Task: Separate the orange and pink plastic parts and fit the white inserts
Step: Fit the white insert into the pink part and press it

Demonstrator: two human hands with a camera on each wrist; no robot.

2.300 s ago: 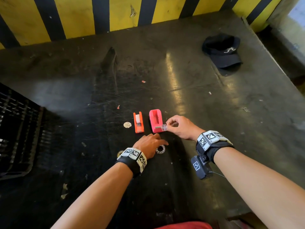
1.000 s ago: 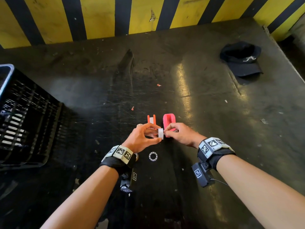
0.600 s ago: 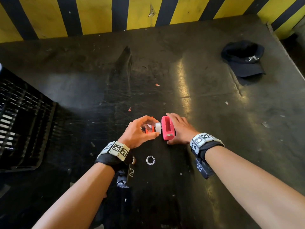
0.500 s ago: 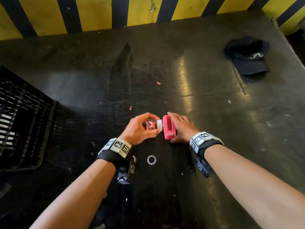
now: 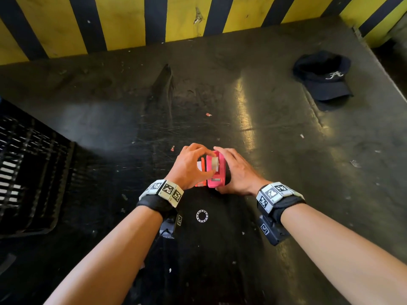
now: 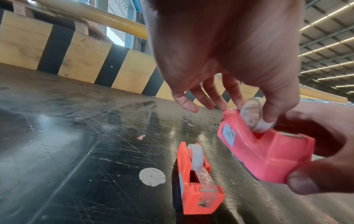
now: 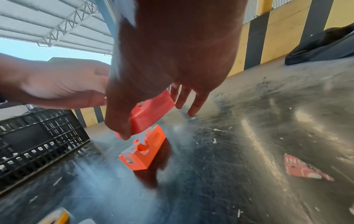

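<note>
My right hand [image 5: 229, 170] grips the pink plastic part [image 5: 217, 179], thumb at its near end, and holds it tilted just above the table. My left hand [image 5: 206, 164] pinches a white insert roll [image 6: 252, 116] between thumb and fingers, and the roll sits partly in the pink part's [image 6: 266, 151] slot. The orange part [image 6: 195, 178] lies on the table just left of it with its own white roll [image 6: 195, 154] seated inside. In the right wrist view the pink part [image 7: 151, 115] hangs directly over the orange part [image 7: 143, 151].
A small metal bearing ring [image 5: 202, 216] lies on the table between my wrists. A flat white disc [image 6: 152, 176] rests left of the orange part. A black crate [image 5: 28, 172] stands at the left, a dark cap [image 5: 323, 78] at the far right, and a striped wall [image 5: 132, 23] behind.
My left hand has carried the white roll from beside the pink part into its slot. My right hand has tilted the pink part up off the table.
</note>
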